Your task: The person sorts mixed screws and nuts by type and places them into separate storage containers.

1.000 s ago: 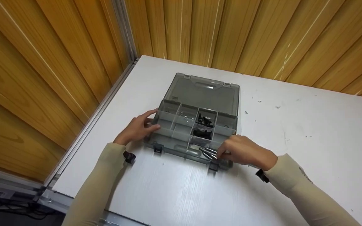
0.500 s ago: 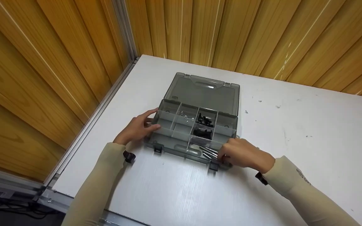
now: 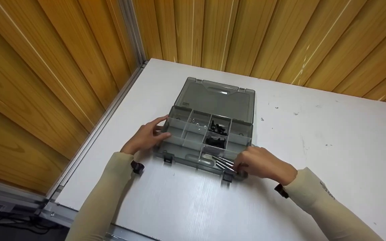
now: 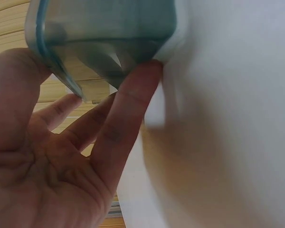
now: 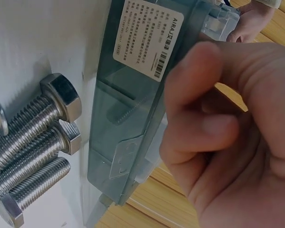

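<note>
A grey translucent compartment storage box [image 3: 179,152] lies on the table with its lid [image 3: 218,100] folded back. My left hand [image 3: 146,136] holds its left side, thumb over the rim and fingers against the outer wall [image 4: 109,23]. Curled fingers of my right hand [image 3: 260,162] dip into the front-right compartment, at the ends of several metal bolts [image 3: 222,163]. Whether they pinch one is hidden. Beside the box's right wall, several hex bolts [image 5: 33,128] lie on the table in the right wrist view; my right hand mostly covers them in the head view.
Black parts [image 3: 217,129] fill two middle compartments, and small shiny pieces [image 3: 198,125] sit in another. Two black latches [image 3: 168,158] hang at the box's front edge. A white label [image 5: 149,38] is on the right wall. Wood-pattern panels [image 3: 213,33] border the white table [image 3: 186,201].
My right hand has shifted slightly within the front-right compartment, and the bolts there now lie more nearly parallel. My left hand and the box have stayed put.
</note>
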The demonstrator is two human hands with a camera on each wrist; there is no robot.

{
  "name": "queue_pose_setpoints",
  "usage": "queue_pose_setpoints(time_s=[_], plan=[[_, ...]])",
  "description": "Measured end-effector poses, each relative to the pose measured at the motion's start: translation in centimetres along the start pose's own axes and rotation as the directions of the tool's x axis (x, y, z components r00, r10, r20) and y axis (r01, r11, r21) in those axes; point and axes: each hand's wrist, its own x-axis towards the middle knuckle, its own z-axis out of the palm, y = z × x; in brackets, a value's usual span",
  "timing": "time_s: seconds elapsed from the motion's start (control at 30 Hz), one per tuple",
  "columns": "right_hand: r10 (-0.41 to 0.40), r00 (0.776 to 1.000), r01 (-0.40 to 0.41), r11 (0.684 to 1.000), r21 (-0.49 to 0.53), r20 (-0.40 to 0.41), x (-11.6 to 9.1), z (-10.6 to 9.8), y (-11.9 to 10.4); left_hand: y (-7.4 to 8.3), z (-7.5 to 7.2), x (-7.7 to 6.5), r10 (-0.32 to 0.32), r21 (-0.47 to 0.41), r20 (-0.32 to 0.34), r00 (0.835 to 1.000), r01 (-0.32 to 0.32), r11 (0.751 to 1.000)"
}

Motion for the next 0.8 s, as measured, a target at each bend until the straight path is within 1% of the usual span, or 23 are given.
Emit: queue_pose_setpoints(time_s=[0.1,0.17,0.23,0.3,0.37,0.43,0.47,0.53,0.57,0.6,0.8], plan=[[-0.013,0.999,0.016,0.997,0.069,-0.046,-0.5,-0.2,0.5,0.0,0.0,0.0,-0.011,-0.004,0.002,1.000,0.011,1.000],[-0.019,0.994,0.033,0.991,0.132,-0.105,-1.0,-0.5,0.9,0.0,0.0,0.0,-0.020,-0.009,0.004,1.000,0.020,1.000],[-0.024,0.983,0.059,0.981,0.184,-0.185,-1.6,-0.6,1.4,0.0,0.0,0.1,-0.023,-0.010,0.006,1.000,0.024,1.000],[-0.034,0.960,0.092,0.976,0.199,-0.279,-2.2,-0.7,1.9,0.0,-0.1,0.1,-0.023,-0.012,0.004,1.000,0.024,1.000],[-0.034,0.931,0.110,0.975,0.192,-0.364,-2.9,-0.6,2.4,-0.1,-0.1,0.1,-0.024,-0.010,0.002,1.000,0.024,1.000],[-0.023,0.904,0.107,0.979,0.174,-0.426,-3.6,-0.3,2.9,-0.1,-0.1,0.1,-0.017,-0.007,0.005,1.000,0.017,1.000],[-0.011,0.895,0.096,0.981,0.170,-0.445,-4.0,-0.2,3.0,-0.1,-0.1,0.1,-0.014,-0.005,0.007,1.000,0.014,1.000],[0.016,0.887,0.067,0.984,0.164,-0.461,-4.8,0.1,3.4,-0.1,-0.1,0.1,-0.011,-0.002,0.009,1.000,0.011,1.000],[0.030,0.888,0.050,0.986,0.161,-0.460,-5.2,0.3,3.5,-0.1,-0.1,0.2,-0.010,0.001,0.010,1.000,0.010,1.000],[0.043,0.890,0.034,0.987,0.160,-0.453,-5.6,0.5,3.7,-0.1,-0.1,0.2,-0.006,0.003,0.012,1.000,0.006,1.000],[0.107,0.915,-0.046,0.986,0.163,-0.389,-7.8,1.4,4.4,0.0,-0.1,0.1,-0.032,0.001,0.013,0.999,0.032,0.999]])
